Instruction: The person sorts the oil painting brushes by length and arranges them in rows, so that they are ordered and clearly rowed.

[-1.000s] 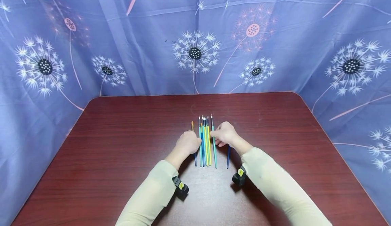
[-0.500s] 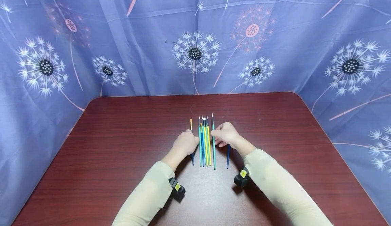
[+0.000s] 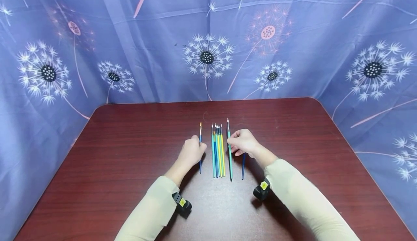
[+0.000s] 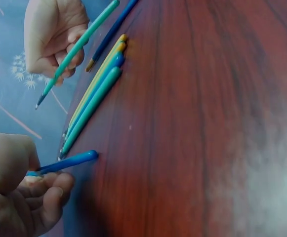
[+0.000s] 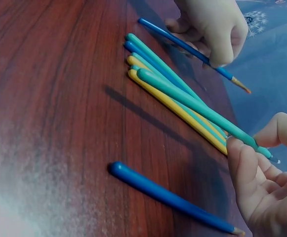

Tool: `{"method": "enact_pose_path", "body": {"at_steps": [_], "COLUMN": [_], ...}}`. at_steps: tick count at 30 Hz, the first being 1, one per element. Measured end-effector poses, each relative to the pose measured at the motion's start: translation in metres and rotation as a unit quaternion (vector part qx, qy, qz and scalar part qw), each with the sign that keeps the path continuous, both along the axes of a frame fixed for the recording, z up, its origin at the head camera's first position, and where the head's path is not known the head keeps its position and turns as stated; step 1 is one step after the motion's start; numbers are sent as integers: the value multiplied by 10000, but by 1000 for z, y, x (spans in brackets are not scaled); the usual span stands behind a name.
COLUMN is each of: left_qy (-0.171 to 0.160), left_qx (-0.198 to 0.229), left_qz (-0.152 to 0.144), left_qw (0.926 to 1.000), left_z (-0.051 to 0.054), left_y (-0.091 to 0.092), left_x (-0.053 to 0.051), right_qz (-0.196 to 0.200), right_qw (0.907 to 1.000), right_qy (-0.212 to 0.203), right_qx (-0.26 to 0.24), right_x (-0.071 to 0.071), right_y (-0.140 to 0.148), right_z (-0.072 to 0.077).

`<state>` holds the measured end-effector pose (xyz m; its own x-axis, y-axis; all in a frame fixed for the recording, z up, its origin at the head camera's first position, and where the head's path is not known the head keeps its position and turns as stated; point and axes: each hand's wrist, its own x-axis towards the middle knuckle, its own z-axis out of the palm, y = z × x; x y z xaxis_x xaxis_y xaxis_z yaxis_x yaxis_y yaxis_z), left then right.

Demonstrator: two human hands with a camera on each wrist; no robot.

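My left hand (image 3: 191, 150) pinches a blue paintbrush (image 5: 183, 45) with an orange-brown tip, left of the row of brushes. Between thumb and fingers of my right hand (image 3: 245, 142) is a green paintbrush (image 5: 197, 104), raised off the table, its shadow falling below it in the right wrist view. Several paintbrushes with teal, blue and yellow handles (image 3: 223, 161) lie side by side between the two hands, bristles pointing away. One more blue paintbrush (image 5: 168, 195) lies under and to the right of my right hand, partly hidden by it in the head view.
The dark red wooden table (image 3: 130, 125) carries the brushes near its middle. A blue curtain (image 3: 156, 53) with dandelion prints hangs behind it and along both sides. Each wrist wears a small black camera, such as the left wrist camera (image 3: 183, 204).
My left hand has moved left with the blue paintbrush, away from the row. My right hand has shifted slightly right with the green paintbrush, which now stands farther from the yellow ones.
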<state>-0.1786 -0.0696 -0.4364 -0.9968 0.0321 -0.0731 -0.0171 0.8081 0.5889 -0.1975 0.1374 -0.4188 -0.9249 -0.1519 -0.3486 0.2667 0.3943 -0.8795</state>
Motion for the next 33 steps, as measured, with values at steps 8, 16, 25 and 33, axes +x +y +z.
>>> {"method": "enact_pose_path", "body": {"at_steps": [8,16,25,33], "left_qy": [232,529,51,-61], "left_qx": [358,995,1930,2107], "left_qz": [41,124,379,517], "left_qw": [9991,9936,9805,9762], "left_z": [0,0,-2,2], "left_y": [-16,-32,-49,-64], "left_x": [1,0,-2,-4], "right_qz": [94,378,400,374], "right_qw": [9999,9982,9974,9969], "right_qy": [84,74,103,212], "right_qx": [-116,-459,-584,-664], "right_x": [0,-3,-5,-6], "right_y": [9,27,44,62], "right_z": [2,1,0,-2]}}
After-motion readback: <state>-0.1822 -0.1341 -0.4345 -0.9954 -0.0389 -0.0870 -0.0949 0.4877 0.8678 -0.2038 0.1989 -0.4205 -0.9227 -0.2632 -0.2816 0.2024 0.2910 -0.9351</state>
